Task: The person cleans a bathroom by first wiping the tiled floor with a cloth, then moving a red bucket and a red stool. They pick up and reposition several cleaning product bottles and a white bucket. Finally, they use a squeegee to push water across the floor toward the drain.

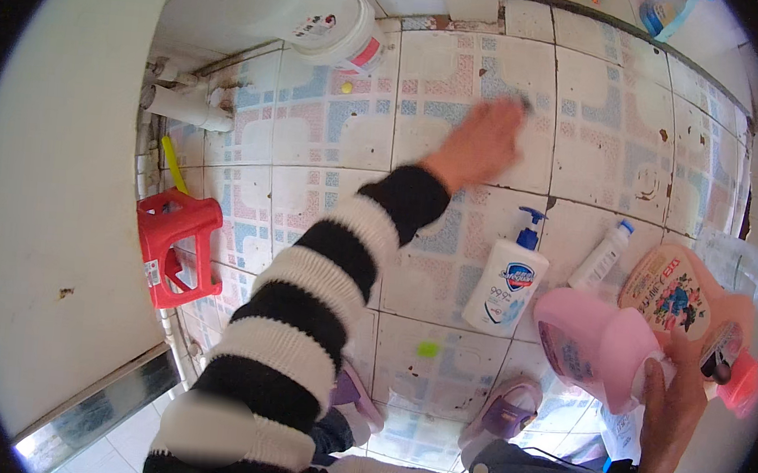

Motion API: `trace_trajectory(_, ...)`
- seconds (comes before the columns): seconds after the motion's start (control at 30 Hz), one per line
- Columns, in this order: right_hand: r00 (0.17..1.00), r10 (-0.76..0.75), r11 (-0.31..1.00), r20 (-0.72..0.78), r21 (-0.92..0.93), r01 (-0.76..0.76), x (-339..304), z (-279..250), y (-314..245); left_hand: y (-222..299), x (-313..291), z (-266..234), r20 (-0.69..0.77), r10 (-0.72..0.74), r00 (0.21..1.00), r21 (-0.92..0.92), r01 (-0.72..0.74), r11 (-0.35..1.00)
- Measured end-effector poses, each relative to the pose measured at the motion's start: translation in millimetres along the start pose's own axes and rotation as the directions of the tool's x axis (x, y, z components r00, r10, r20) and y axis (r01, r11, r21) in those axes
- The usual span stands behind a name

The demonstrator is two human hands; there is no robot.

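Note:
My left hand point(481, 146), in a black-and-white striped knit sleeve, reaches far out over the tiled floor. Motion blurs its fingers, which look curled together; a small dark spot point(526, 103) shows at their tips, too smeared to name. At the lower right, my right hand point(676, 398) is closed round the pale neck of a tilted pink plastic bottle point(582, 335). Behind that hand lies a coral-coloured bottle point(668, 280) with a flowered label and a pinkish-red cap. A white pump bottle point(505, 288) with a blue pump and a white tube point(601, 256) with a blue cap are nearby.
A red plastic stool point(178, 250) lies at the left by white pipes point(187, 109). A white bucket point(347, 40) stands at the back. On the floor are a green square point(427, 350) and a yellow dot point(347, 88). A clear container point(738, 259) is at the right.

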State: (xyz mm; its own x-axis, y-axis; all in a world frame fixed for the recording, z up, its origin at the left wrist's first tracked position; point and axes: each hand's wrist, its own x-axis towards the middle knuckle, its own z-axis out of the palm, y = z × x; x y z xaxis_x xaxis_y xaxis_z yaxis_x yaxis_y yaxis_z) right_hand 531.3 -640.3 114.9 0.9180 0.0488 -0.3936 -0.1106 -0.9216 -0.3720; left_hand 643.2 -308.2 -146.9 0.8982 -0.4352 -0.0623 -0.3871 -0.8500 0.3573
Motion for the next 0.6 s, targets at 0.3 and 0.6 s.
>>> trace_trajectory(0.3, 0.872, -0.360, 0.931, -0.331, -0.188, 0.313, 24, 18, 3, -65, -23, -17, -0.246, -0.311, 0.918, 0.014, 0.325, 0.946)
trace_trajectory(0.6, 0.781, -0.551, 0.827, -0.292, -0.314, 0.466, 38, 26, -13, -90, -53, -14, -0.236, -0.313, 0.920, 0.167, 0.356, 0.920)
